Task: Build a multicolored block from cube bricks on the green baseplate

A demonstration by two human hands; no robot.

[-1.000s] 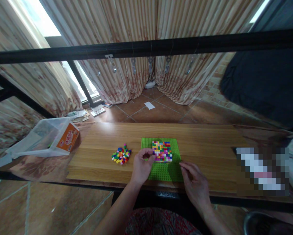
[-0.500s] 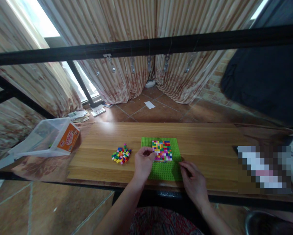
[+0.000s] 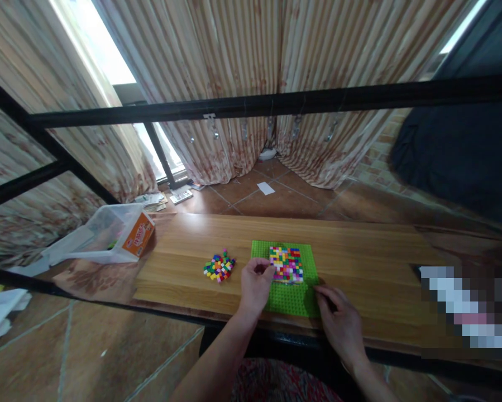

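A green studded baseplate (image 3: 292,304) lies on the wooden board, bearing a dense square of small multicoloured building bricks (image 3: 287,263) on its upper part. At the left side of that square is my left hand (image 3: 256,283), thumb and forefinger pinched together. Whatever may be between those fingertips is too small and hidden to make out. My right hand (image 3: 339,314) rests at the baseplate's right edge, its fingers closed on the rim. Left of the plate, a loose pile of small bricks (image 3: 219,267) in mixed colours sits on the wood.
A clear plastic bin (image 3: 108,234) with an orange label lies on its side at the left end of the wooden board (image 3: 175,262). A black metal bar (image 3: 234,109) crosses beyond the board, in front of striped curtains (image 3: 234,50). A blurred-out patch (image 3: 464,312) covers something at the right.
The whole view has shifted, so everything appears a little further right and lower. Both hands keep nearly the same places against the baseplate and bricks.
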